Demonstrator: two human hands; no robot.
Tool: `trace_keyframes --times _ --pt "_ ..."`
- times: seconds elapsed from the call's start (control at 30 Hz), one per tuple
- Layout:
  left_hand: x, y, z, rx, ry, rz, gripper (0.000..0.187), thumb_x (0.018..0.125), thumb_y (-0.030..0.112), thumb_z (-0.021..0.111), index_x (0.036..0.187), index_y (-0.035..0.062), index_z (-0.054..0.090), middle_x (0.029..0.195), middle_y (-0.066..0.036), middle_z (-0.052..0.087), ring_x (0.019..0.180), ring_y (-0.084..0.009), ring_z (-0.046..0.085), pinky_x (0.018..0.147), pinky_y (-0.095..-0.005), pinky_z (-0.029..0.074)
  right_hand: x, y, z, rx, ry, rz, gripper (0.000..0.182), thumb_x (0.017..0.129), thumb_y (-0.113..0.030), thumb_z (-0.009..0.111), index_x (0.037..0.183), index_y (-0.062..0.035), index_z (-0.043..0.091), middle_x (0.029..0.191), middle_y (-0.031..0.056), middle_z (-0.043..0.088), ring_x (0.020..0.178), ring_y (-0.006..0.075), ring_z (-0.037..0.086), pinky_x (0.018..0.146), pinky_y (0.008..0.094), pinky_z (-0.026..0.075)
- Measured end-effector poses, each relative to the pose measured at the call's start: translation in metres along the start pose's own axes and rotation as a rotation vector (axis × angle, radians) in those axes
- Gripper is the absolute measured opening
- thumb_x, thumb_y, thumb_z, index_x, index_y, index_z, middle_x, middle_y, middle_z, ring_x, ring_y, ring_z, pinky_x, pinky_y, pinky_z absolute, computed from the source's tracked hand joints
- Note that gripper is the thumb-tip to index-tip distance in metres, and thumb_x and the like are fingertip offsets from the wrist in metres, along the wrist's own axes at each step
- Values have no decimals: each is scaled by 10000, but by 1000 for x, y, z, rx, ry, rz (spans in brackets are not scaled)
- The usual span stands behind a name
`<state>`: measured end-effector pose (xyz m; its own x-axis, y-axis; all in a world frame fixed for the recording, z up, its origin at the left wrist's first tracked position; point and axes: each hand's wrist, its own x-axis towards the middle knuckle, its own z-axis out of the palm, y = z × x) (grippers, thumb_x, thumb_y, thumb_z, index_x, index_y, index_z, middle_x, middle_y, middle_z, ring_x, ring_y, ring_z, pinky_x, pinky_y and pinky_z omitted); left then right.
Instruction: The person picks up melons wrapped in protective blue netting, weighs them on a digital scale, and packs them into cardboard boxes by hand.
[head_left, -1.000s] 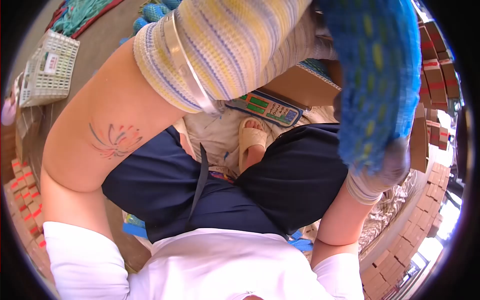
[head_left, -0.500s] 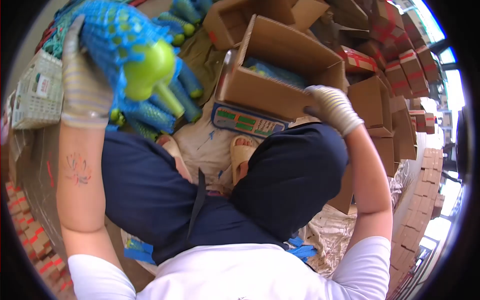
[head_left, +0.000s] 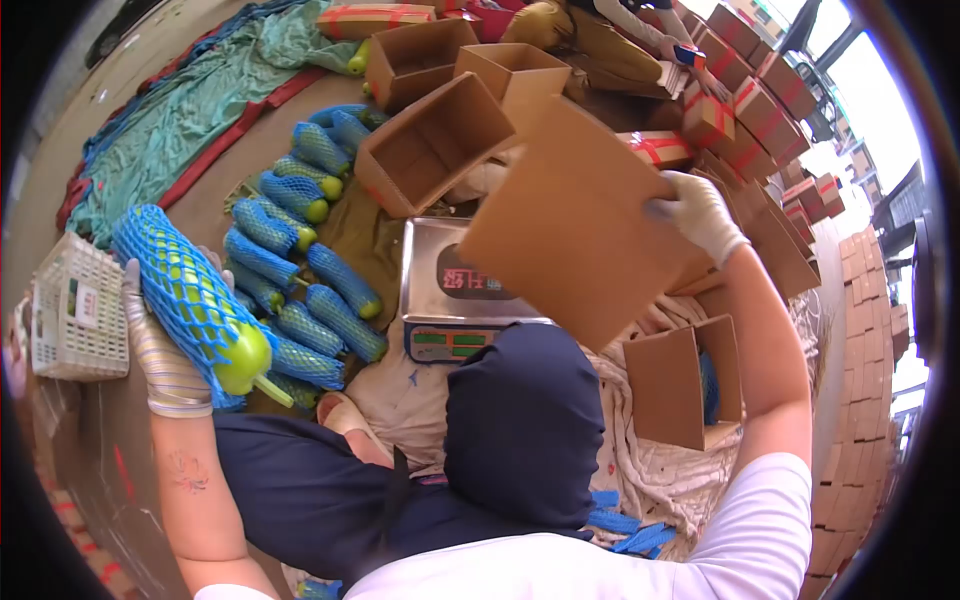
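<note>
My left hand (head_left: 165,350), in a striped work glove, is closed around a green bottle gourd (head_left: 245,362) sleeved in blue foam netting, its stem pointing down and right. My gloved right hand (head_left: 700,215) grips the edge of a cardboard box (head_left: 585,225), tilted in the air above the right side of the scale. Its inside faces away from me. Below it, the steel platform of the digital scale (head_left: 425,265) is partly bare. Several netted gourds (head_left: 300,325) lie in rows between my left hand and the scale.
A white plastic crate (head_left: 80,340) stands at far left. Open cardboard boxes (head_left: 430,150) sit beyond the scale. Another open box (head_left: 665,385) with blue netting inside is by my right knee. Taped cartons (head_left: 710,115) and a co-worker's legs (head_left: 610,50) are at the back right.
My right hand has lifted the box off the scale and tipped it. The netted gourd in my left hand has come lower. My view has shifted, showing more of the floor ahead.
</note>
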<state>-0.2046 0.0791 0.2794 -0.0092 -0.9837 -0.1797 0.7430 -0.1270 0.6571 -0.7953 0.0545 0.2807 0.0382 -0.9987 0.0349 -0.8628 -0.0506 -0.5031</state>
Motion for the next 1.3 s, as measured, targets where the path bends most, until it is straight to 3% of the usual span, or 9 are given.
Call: trace_keyframes --times 0.33,0.43,0.5,0.6,0.7,0.8,0.93,1.03,1.3 --pt "-12 1 -15 137 164 38 541 871 532 617 1166 83 550 1055 -129 611 1006 -262 604 874 -415 511 -63 137 24 -702 112 555 229 810 -216 709 950 -52 633 1020 207 664 984 410 615 853 454 507" --pt "-13 2 -21 147 222 51 552 868 537 622 1168 79 550 1048 -127 612 1002 -258 605 864 -411 516 -75 241 80 -684 49 923 399 821 -141 634 1219 -172 619 1185 156 641 1122 349 599 997 444 455" --pt "-13 0 -19 140 281 70 563 865 538 628 1180 78 548 1049 -123 616 999 -252 608 866 -409 517 -37 204 73 -660 80 857 543 801 -134 649 1329 -156 525 1287 184 574 1172 376 560 1007 449 443" --pt "-8 -6 -6 169 311 58 578 858 536 640 1207 85 544 1078 -111 613 1004 -243 610 885 -408 514 47 100 78 -718 353 23 664 699 -41 708 1325 -40 486 1331 225 513 1213 385 505 1034 440 412" --pt "-1 -11 4 182 380 75 590 856 534 645 1225 87 540 1100 -103 608 1011 -236 611 880 -404 519 139 37 151 -577 168 -391 623 684 -60 708 1284 -66 539 1316 169 546 1217 366 506 1047 431 407" --pt "7 -16 18 151 333 21 613 859 539 640 1231 63 533 1099 -113 604 1009 -232 612 854 -415 538 193 -7 249 -704 78 -488 516 791 -118 614 1300 -106 531 1415 144 464 1300 312 453 1114 463 327" --pt "16 -20 30 123 300 19 656 858 541 640 1232 15 516 1090 -121 596 997 -239 616 845 -414 549 251 -32 291 -994 -237 -379 228 879 -164 536 991 -154 735 1073 93 703 1149 245 595 1080 423 359" --pt "17 -18 32 117 287 -11 676 845 556 649 1236 22 511 1091 -119 594 991 -243 618 826 -413 555 244 -90 214 -956 -105 -515 148 832 -149 622 969 -138 676 918 48 708 915 231 684 865 365 511" --pt "16 -10 30 59 251 -94 692 851 551 641 1278 28 486 1114 -169 596 1019 -293 617 858 -470 553 76 -168 70 -714 -302 -484 200 841 -275 651 834 -78 612 711 129 642 673 335 640 650 429 514"
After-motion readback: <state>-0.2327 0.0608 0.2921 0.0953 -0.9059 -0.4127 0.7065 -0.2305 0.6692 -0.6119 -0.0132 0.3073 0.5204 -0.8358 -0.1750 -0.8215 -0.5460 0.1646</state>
